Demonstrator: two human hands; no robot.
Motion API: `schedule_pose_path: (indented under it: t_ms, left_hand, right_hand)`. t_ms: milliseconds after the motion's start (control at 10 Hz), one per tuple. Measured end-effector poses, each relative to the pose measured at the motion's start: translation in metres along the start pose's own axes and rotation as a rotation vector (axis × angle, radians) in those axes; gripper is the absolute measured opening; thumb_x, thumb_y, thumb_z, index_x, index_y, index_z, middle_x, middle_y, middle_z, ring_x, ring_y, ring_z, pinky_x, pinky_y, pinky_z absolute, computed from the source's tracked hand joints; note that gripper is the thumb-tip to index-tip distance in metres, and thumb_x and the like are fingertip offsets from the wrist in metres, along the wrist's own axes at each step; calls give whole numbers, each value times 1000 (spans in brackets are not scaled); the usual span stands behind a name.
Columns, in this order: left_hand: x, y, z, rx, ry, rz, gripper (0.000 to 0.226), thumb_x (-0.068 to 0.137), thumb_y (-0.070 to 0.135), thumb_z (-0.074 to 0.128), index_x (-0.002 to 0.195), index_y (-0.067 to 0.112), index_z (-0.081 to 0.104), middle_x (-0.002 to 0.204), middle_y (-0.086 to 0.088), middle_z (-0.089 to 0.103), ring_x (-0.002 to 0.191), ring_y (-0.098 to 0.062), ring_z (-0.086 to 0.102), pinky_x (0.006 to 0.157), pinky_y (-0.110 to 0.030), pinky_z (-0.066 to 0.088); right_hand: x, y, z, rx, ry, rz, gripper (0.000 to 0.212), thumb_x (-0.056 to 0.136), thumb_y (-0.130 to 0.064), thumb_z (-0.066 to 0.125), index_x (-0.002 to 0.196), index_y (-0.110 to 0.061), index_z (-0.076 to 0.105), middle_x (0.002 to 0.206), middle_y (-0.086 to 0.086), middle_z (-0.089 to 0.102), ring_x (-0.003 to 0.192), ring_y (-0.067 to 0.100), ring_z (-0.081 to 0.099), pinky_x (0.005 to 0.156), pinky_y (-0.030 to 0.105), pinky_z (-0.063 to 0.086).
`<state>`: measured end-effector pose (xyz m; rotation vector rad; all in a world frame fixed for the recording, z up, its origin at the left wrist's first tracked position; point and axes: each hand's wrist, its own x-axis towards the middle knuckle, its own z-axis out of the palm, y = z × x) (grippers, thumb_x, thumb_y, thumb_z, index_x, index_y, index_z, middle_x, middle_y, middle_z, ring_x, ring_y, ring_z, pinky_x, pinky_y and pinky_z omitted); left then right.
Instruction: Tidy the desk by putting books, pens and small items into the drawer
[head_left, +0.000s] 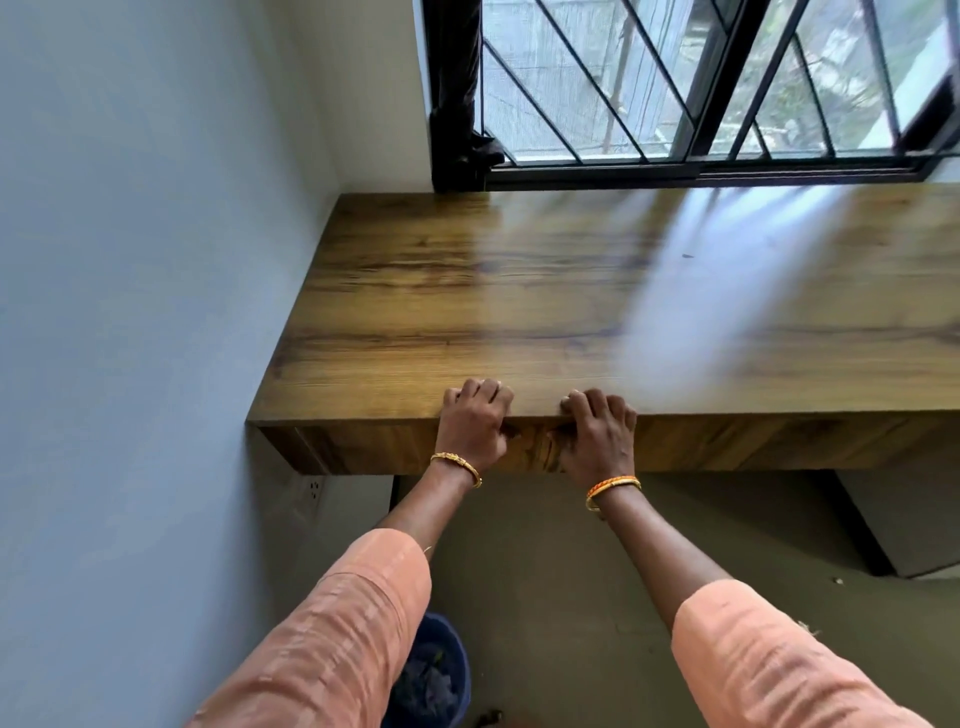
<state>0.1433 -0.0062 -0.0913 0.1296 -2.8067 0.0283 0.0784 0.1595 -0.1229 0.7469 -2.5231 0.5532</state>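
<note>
Two peach-coloured sleeves (332, 639) fill the bottom of the view, nearest the camera, with bare forearms reaching forward from them. Beyond them the wooden desk (571, 291) spans the frame, set into the corner between a pale wall (130, 260) on the left and a barred window (701, 83) along its far edge; what shows of its top is bare wood with window light streaked across it. The drawer front (727, 447) runs along the desk's near face, flush with the edge, so the drawer looks closed.

A blue bin (436, 670) stands on the floor below, partly hidden by the left sleeve, with dark scraps inside.

The left hand (475, 421) and right hand (602, 431) sit side by side, just apart, at the near edge of the desk. Each has its fingers curled over the top edge and its thumb down against the drawer front, so both are closed on the desk's lip rather than holding any loose item.

A thin gold bangle (457, 465) circles the left wrist, and orange and gold bangles (613, 488) circle the right.
</note>
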Motion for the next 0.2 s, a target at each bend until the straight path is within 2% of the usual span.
schedule_pose_path:
  t_ms: [100,200]
  left_hand:
    - [2,8,-5,-55,-13,-42,44,62,54,67,81,14,61,81,-4,61,75,-24,57,63,-33,46]
    - [18,13,-11,-87,29,-46,36,78,44,58,85,9,63,86,-9,62,84,-29,59,69,-35,46]
  right_hand:
    - [3,-7,-10,113,-59,87,29,62,-20,67,88,-14,56,91,6,56,89,25,46,78,36,39]
    - [11,-2,-20,235,-52,119,10,70,-12,62,78,-8,58,82,8,59,83,27,52,75,40,48]
